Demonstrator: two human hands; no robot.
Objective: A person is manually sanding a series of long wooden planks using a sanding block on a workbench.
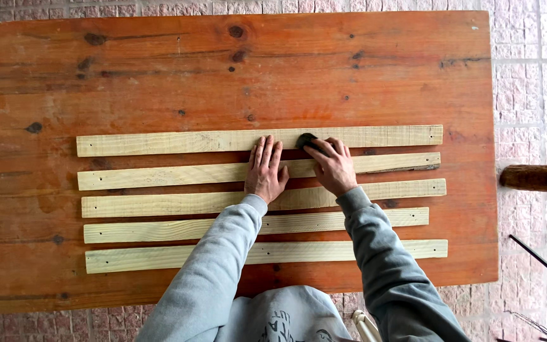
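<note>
On the reddish-brown knotted wooden table [159, 69] lie five long pale wooden slats, side by side and parallel, running left to right. Taking the farthest slat [159, 142] as the landmark, the person's left hand [265, 171] lies flat just on its near side, palm down with fingers spread and extended, the fingertips [263, 143] reaching onto that slat while the palm covers the second slat [159, 175]; it grips nothing. Just to the right of it, the right hand [332, 167] is curled, its fingers closed over a small dark rounded block [306, 139] that presses on the farthest slat's surface near its middle. Both grey sweatshirt sleeves [223, 253] cross the third slat [159, 204], the fourth slat [140, 231] and the nearest slat [140, 258], which lie nearer the person than the landmark. Well to the right of the slat, beyond the table's edge, a brown round wooden pole [539, 178] juts over the pale tiled floor [527, 95].
</note>
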